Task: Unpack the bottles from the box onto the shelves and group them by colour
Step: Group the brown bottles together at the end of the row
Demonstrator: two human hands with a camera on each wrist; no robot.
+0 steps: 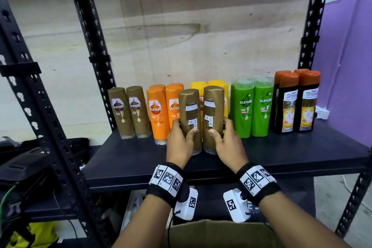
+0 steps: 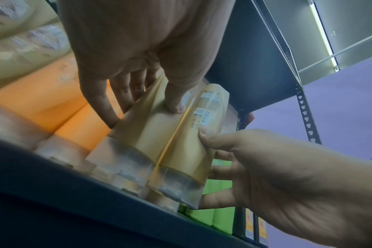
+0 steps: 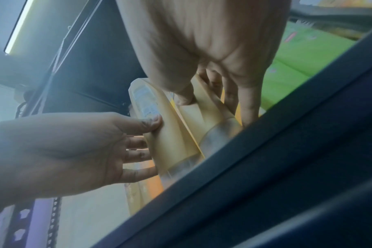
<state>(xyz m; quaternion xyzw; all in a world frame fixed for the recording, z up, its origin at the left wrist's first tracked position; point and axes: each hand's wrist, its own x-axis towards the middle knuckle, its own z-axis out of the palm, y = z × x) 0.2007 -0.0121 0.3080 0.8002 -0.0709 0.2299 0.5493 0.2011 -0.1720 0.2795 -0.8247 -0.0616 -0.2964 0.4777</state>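
Two brown bottles stand cap-down, side by side, on the dark shelf [image 1: 281, 153], their back labels toward me. My left hand [image 1: 185, 127] grips the left brown bottle [image 1: 190, 106], thumb on the front and fingers behind. My right hand [image 1: 219, 128] grips the right brown bottle [image 1: 213, 104] the same way. In the left wrist view the left bottle [image 2: 142, 134] and the right bottle [image 2: 191, 151] nearly touch. They stand just in front of the orange bottles [image 1: 161, 110] and the yellow bottles [image 1: 209, 83].
Two more brown bottles [image 1: 129, 112] stand at the shelf's left end. Green bottles [image 1: 251, 106] and black bottles with orange caps [image 1: 296, 102] fill the right. An open cardboard box [image 1: 211, 231] sits below my wrists. Black perforated uprights [image 1: 96, 46] frame the shelf.
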